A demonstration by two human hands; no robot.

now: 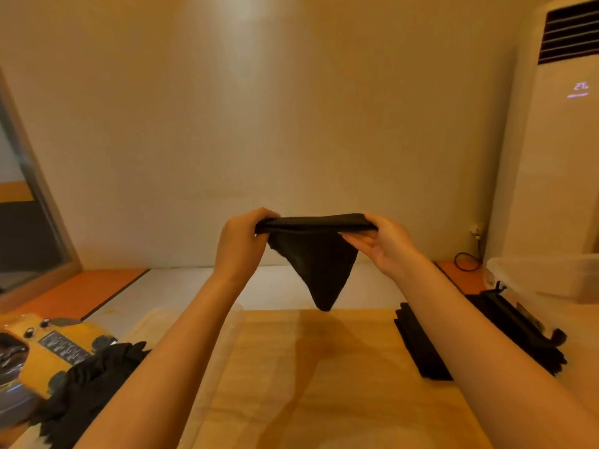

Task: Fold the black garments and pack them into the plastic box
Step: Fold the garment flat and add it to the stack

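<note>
A black garment (316, 254) hangs in the air above the wooden table (324, 384), its waistband stretched level and its lower part drooping to a point. My left hand (241, 244) grips the band's left end and my right hand (385, 244) pinches its right end. A loose heap of black garments (87, 384) lies at the left. A stack of folded black garments (421, 348) sits at the right, partly hidden by my right forearm. A clear plastic box (551, 277) stands at the far right.
A yellow case (55, 348) lies at the left beside the loose heap. A clear plastic sheet or lid (207, 367) lies under my left forearm. A tall white air conditioner (557, 140) stands at the right. A plain wall rises behind the table.
</note>
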